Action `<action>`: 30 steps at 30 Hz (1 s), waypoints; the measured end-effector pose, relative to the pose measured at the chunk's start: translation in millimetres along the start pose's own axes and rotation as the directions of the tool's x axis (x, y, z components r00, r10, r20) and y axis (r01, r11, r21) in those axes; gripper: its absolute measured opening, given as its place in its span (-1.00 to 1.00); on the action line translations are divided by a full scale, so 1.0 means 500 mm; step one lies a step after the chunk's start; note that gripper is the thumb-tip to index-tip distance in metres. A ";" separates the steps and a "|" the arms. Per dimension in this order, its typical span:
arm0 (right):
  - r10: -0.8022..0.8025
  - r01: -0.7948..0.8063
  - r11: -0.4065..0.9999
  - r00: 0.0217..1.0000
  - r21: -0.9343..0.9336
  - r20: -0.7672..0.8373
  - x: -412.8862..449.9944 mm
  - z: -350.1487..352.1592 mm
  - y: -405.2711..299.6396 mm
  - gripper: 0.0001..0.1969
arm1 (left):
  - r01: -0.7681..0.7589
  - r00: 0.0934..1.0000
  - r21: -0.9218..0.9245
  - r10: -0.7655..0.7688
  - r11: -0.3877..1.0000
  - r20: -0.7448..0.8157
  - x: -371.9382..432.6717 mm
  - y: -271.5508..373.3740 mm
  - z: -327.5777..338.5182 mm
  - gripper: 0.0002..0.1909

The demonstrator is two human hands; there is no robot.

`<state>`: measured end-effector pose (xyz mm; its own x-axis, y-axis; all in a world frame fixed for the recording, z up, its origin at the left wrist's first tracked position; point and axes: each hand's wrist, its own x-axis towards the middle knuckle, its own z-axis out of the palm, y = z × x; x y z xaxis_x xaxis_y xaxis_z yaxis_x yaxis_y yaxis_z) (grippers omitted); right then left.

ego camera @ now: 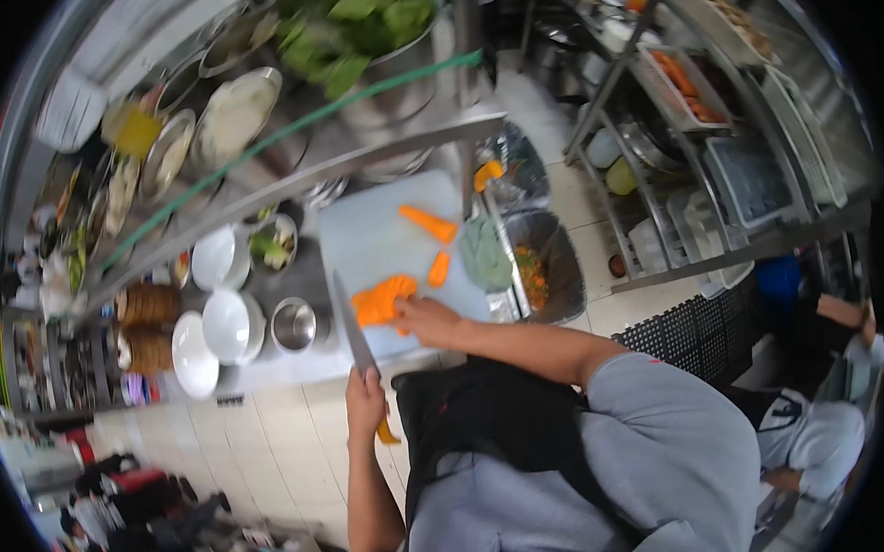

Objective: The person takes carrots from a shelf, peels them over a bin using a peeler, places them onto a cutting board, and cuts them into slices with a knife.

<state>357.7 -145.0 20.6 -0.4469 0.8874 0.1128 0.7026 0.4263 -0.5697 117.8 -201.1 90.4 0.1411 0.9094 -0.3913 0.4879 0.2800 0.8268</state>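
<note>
My left hand grips the yellow handle of a large kitchen knife. The blade points away from me, over the near left edge of a pale cutting board. My right hand has its fingers on the near right side of a pile of cut carrot pieces, just right of the blade. Farther right on the board lie a thick peeled carrot piece and a shorter carrot chunk. A crumpled green cloth sits at the board's right edge.
White bowls, a steel container and a bowl of cut greens stand left of the board. A steel shelf holding food pans crosses above. At right are a lined bin with scraps and a rack. Other people are at the lower corners.
</note>
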 end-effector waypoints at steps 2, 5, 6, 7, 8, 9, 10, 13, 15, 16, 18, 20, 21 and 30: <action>-0.020 0.021 0.999 1.000 -0.035 0.005 0.003 -0.014 -0.014 -0.68 | -0.005 1.000 -0.094 0.003 0.996 -0.019 -0.020 -0.032 0.001 -0.78; -0.125 0.124 0.992 0.992 0.028 0.012 0.002 -0.023 -0.001 -0.81 | 0.049 0.999 -0.102 -0.048 0.994 0.011 -0.029 -0.029 0.006 -0.78; -0.057 0.052 0.992 0.998 0.118 0.037 0.005 -0.020 0.012 -0.86 | 0.036 0.999 -0.088 -0.036 0.996 -0.002 -0.031 -0.027 0.009 -0.77; 0.010 -0.026 0.977 0.997 0.211 0.075 0.007 -0.013 0.021 -0.91 | 0.061 0.998 -0.087 -0.061 0.994 -0.008 -0.032 -0.019 0.008 -0.77; -0.078 0.075 0.997 0.994 0.032 0.079 0.012 -0.046 0.032 -0.87 | 0.054 0.998 -0.063 -0.053 0.997 0.023 -0.029 -0.011 0.005 -0.76; -0.113 0.114 0.993 0.992 -0.030 0.048 0.011 -0.061 0.055 -0.88 | 0.046 0.998 -0.045 -0.044 0.998 0.046 -0.028 -0.003 0.002 -0.76; -0.155 0.156 0.984 0.988 -0.092 0.016 0.014 -0.072 0.078 -0.88 | 0.043 0.998 -0.046 -0.042 0.998 0.036 -0.029 0.007 0.000 -0.76; -0.130 0.132 0.982 0.991 -0.136 0.024 0.039 -0.142 0.105 -0.86 | 0.047 0.999 -0.050 -0.047 0.998 0.017 -0.025 0.009 -0.004 -0.76; -0.083 0.104 0.968 0.991 -0.229 0.101 0.061 -0.158 0.116 -0.86 | 0.042 0.999 -0.051 -0.041 0.998 0.016 -0.027 -0.001 -0.004 -0.77; -0.094 0.116 0.968 0.990 -0.223 0.108 0.073 -0.154 0.119 -0.86 | 0.038 0.999 -0.043 -0.037 0.998 0.014 -0.029 -0.005 -0.005 -0.76; -0.109 0.165 0.940 0.974 -0.297 0.199 0.091 -0.143 0.121 -0.83 | 0.057 0.998 -0.049 -0.057 0.997 0.013 -0.037 0.010 -0.007 -0.76; -0.122 0.157 0.949 0.982 -0.274 0.141 0.099 -0.131 0.127 -0.81 | 0.050 0.999 -0.051 -0.050 0.997 0.000 -0.039 0.005 -0.008 -0.76; -0.130 0.146 0.957 0.988 -0.251 0.079 0.106 -0.131 0.120 -0.79 | 0.038 0.999 -0.050 -0.039 0.998 -0.011 -0.042 0.003 -0.011 -0.76; -0.138 0.136 0.981 0.990 -0.135 -0.005 0.152 -0.056 0.027 0.11 | 0.086 0.991 -0.035 -0.089 0.996 -0.099 -0.070 -0.012 -0.039 -0.69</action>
<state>348.7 -67.1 44.4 -0.5368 0.8209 0.1947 0.7037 0.5630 -0.4335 93.2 -228.8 107.0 0.0111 0.9067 -0.4217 0.4678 0.3680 0.8036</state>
